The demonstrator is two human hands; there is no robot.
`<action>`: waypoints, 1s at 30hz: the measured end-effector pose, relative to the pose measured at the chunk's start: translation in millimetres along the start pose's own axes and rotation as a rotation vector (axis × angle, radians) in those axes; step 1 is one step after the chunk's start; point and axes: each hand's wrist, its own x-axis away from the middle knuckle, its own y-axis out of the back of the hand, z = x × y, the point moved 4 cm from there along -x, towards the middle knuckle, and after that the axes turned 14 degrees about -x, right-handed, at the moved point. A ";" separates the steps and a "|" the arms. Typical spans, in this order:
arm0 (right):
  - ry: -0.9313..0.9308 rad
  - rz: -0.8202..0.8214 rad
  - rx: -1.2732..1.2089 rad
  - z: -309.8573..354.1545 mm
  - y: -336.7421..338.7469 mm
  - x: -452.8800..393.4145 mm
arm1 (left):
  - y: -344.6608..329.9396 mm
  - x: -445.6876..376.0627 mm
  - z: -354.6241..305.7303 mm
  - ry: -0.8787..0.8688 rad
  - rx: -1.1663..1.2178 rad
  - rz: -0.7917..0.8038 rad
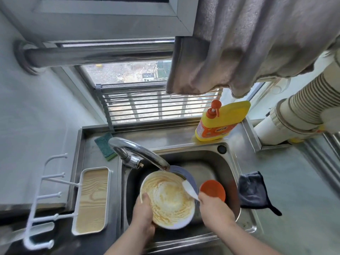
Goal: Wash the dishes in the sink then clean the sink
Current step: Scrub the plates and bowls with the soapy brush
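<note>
While the smeared white bowl (168,200) sits tilted over the sink (228,161) under the faucet (139,153), the left hand (144,214) grips its near rim and the right hand (214,205) pinches a white spoon (190,189); best to scrape residue downward, keeping the bowl steady, clear of the orange cup (213,190).

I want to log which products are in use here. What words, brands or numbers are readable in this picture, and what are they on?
Yellow detergent bottle, orange label: printing is there, but too blurred to read; no word or brand can be made out.
Nothing else shows text: none on the bowl, the orange lid or the green sponge.
</note>
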 end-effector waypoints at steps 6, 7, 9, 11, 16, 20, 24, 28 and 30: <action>0.085 0.175 -0.126 44.7 -41.9 60.2 | -2.7 -5.6 -4.8 -0.032 0.005 -0.074; 0.110 0.167 -0.142 60.7 -38.9 53.4 | -4.8 -3.5 -1.2 -0.038 0.006 -0.071; 0.156 0.084 -0.149 78.8 -24.5 26.3 | -5.6 1.0 1.4 -0.073 -0.005 -0.077; 0.143 -0.004 -0.120 64.7 -0.1 -1.7 | -3.6 2.7 0.1 -0.111 -0.034 -0.113; 0.033 0.058 -0.180 -12.1 -3.3 23.3 | 4.9 -14.2 -21.7 -0.155 -0.043 -0.125; 0.094 0.143 -0.280 14.2 -42.7 63.4 | -6.8 -10.0 -20.0 -0.159 -0.036 -0.125; 0.159 0.088 -0.148 4.4 -29.4 49.5 | 1.4 -14.4 -25.1 -0.150 0.034 -0.145; 0.140 0.026 -0.008 -21.3 -1.4 28.8 | 4.9 -20.3 -21.6 -0.134 0.035 -0.104; 0.142 0.082 -0.024 -7.4 -16.0 37.4 | 0.6 -16.7 -17.5 -0.122 0.035 -0.118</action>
